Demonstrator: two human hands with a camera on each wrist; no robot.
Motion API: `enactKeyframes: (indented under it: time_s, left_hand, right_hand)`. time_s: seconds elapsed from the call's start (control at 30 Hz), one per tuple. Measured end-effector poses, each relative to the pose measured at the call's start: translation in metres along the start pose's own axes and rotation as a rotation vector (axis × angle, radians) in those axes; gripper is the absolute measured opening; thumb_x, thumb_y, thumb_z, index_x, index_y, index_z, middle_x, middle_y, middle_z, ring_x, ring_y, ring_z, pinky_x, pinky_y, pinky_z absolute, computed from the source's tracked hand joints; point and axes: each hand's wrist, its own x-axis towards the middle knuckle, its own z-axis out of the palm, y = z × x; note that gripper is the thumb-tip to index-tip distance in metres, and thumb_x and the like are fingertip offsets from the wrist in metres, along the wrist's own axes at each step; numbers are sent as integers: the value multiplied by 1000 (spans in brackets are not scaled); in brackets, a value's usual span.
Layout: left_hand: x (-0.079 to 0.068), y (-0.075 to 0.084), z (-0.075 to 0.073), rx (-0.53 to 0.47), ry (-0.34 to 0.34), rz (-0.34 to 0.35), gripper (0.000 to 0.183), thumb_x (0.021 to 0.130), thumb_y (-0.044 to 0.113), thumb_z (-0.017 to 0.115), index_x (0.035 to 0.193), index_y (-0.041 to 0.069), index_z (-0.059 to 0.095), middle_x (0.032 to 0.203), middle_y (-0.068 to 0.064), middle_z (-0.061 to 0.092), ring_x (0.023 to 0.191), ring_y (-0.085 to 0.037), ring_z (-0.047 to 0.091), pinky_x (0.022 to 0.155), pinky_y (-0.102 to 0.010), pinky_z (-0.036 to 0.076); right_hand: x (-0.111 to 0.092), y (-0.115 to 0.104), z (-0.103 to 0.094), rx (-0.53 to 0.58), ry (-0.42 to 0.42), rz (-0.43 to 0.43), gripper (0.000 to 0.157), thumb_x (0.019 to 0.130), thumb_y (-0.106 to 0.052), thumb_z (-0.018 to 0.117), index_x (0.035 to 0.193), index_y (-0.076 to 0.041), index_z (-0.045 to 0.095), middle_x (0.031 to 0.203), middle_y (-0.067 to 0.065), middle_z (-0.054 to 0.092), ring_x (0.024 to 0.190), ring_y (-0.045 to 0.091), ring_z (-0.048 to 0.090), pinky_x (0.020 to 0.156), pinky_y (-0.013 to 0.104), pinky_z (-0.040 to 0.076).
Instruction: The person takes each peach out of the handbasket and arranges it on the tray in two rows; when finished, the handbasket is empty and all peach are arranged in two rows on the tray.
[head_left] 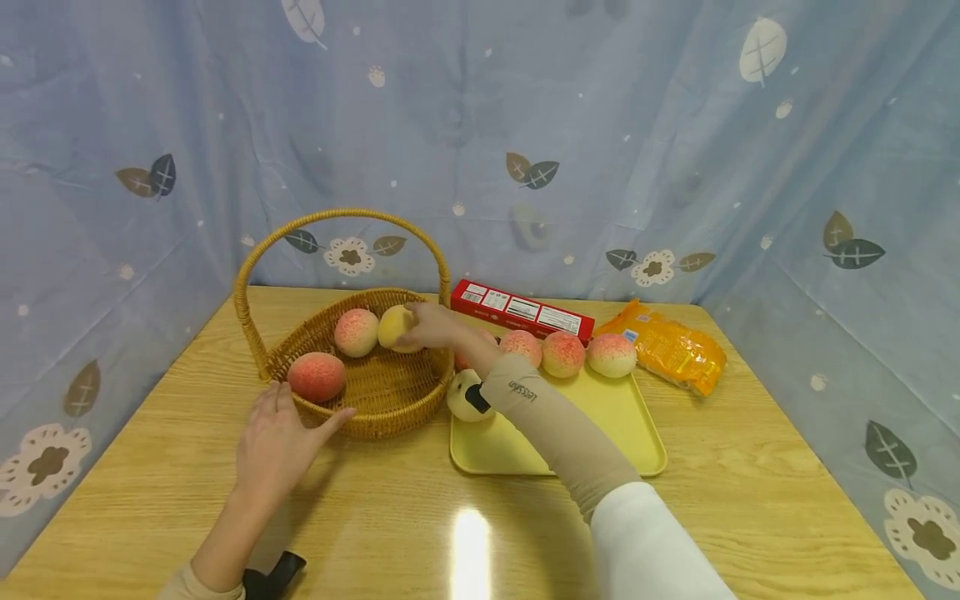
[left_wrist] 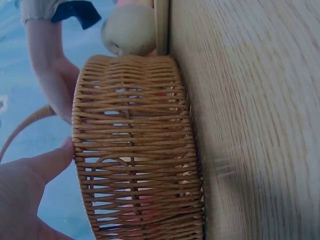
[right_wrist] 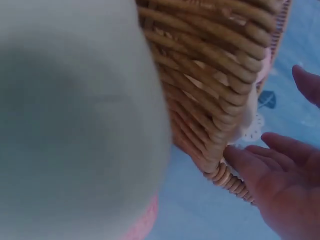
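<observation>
Left of the frame's centre, a basket is touched by the spread left hand; inside, a yellow peach is partly covered by the right hand — thumb and fingers parted.

1. Oval tan wicker basket: woven, ridged, faintly glossy;
2. round pink-and-cream peaches: matt, finely speckled skins;
3. yellow rectangular plastic-looking tray: smooth, low sheen;
4. pale wood-grain tabletop: smooth, glossy, one bright reflection;
5. orange plastic-film packet: shiny, crinkled;
6. long red card-like box: smooth;
7. blue leaf-printed cloth curtain: matt, softly creased.
</observation>
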Motion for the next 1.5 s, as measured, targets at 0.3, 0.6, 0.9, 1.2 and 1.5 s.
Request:
enactKeyframes:
  time_s: [0.3, 0.6, 0.9, 1.2, 1.5]
  left_hand:
    - [0, 2, 3, -18, -7, -16, 112, 84, 68, 59, 135, -27, 31, 141, -46, 28, 131, -58, 28, 107, -63, 27]
    - [1, 1, -1, -18, -14, -27, 112, 84, 68, 59, 136, -27, 29, 142, -46, 27, 132, -58, 27, 106, -64, 28]
    - [0, 1, 0, -13, -28, -19, 113, 84, 69, 58, 135, -28, 28, 141, -47, 27, 132, -57, 26, 109, -62, 25]
    - [1, 1, 1, -14, -8, -17, 112, 83, 68, 60, 135, -27, 30, 140, -46, 28, 131, -57, 28, 107, -63, 27]
    - [0, 1, 0, -8, -6, -16, 113, 83, 68, 59, 135, -28, 30, 140, -47, 29, 131, -57, 28, 107, -63, 27]
  right_hand:
    - [13, 0, 13, -251, -8, -8, 67, 101, -17, 51, 154, 3, 14, 159, 19, 18, 146, 27, 18, 117, 34, 21]
    - [8, 0, 20, -318, 87, -69, 28, 96, -13, 62, 123, -5, 63, 99, 12, 66, 102, 23, 50, 76, 27, 41]
    - [7, 7, 19, -98, -18, 37, 70, 92, -30, 68, 146, 3, 39, 139, 16, 52, 127, 28, 50, 101, 34, 44]
    - [5, 8, 29, -195, 22, 19, 67, 79, -32, 81, 131, 2, 56, 123, 15, 63, 111, 28, 60, 88, 32, 52]
    - [-3, 4, 33, -248, 169, -36, 59, 66, -36, 89, 112, -5, 70, 94, 4, 70, 82, 16, 65, 67, 23, 52]
